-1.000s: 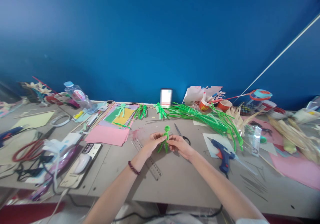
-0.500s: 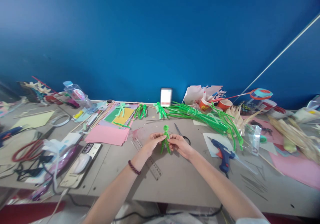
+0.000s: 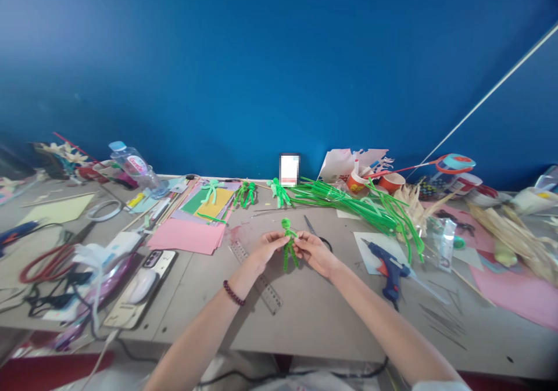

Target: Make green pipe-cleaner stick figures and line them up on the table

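Note:
Between my hands is a small green pipe-cleaner figure (image 3: 286, 225) with a coiled round head, arms and two legs, held upright above the table. My left hand (image 3: 271, 248) pinches it from the left at the arm and upper body. My right hand (image 3: 317, 253) pinches the arm on the other side. Beneath my left wrist lies a clear ruler (image 3: 268, 296). Scissors (image 3: 325, 243) with dark handles rest just behind my right hand. More green pipe-cleaner figures, one (image 3: 279, 193) among them, stand or lean at the back.
Long green pipe cleaners (image 3: 361, 208) lie in a bundle at the back right. A blue glue gun (image 3: 389, 272) rests right of my arm. Pink paper (image 3: 187, 235), a phone (image 3: 154, 263) and a plastic bottle (image 3: 138, 167) are on the left. Paper cups (image 3: 356, 182) stand by the wall.
The figure's head has tilted slightly left and its legs have turned a little between my fingers. Both hands keep nearly the same place and grip.

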`<state>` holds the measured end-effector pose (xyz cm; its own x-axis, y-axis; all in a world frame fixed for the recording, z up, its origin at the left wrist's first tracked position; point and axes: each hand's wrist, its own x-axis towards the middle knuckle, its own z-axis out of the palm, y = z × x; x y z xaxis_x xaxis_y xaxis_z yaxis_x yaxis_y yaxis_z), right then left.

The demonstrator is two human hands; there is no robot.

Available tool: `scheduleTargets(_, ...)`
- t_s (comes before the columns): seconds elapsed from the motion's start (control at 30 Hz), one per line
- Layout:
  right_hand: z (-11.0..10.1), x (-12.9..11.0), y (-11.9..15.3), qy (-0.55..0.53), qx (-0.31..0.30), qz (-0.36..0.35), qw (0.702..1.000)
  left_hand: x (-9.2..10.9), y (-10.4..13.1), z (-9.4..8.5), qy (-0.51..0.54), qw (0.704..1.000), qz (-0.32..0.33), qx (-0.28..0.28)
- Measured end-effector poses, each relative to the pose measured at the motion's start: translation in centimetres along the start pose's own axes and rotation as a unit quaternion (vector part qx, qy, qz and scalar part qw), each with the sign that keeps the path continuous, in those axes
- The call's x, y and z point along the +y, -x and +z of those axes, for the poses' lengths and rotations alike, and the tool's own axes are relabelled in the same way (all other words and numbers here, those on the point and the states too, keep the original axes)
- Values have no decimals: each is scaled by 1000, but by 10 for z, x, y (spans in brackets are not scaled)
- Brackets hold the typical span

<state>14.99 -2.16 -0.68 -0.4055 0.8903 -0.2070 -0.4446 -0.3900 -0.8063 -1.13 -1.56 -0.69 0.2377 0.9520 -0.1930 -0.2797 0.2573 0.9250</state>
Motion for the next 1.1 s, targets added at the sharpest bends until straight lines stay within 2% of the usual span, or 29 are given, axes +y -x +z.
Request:
scheduleTargets(0.23,-2,4,-2,-8,0,12,1000,-1,0,-1,4,999,-21,35)
scheduleTargets(0.43,-2,3,-2,-17,6,20,1000,2,3,2,60,996,-59,23)
scheduleTargets(0.73,-5,2,-5,-12,39,24,999,10,5,4,88,994,-54,28)
scheduleTargets(0.87,-6,6,-6,-16,46,8,999,5,3,2,61,996,-60,38)
scheduleTargets(1.1,-1,3,-2,16,50,-23,998,1,3,2,22,997,-73,12)
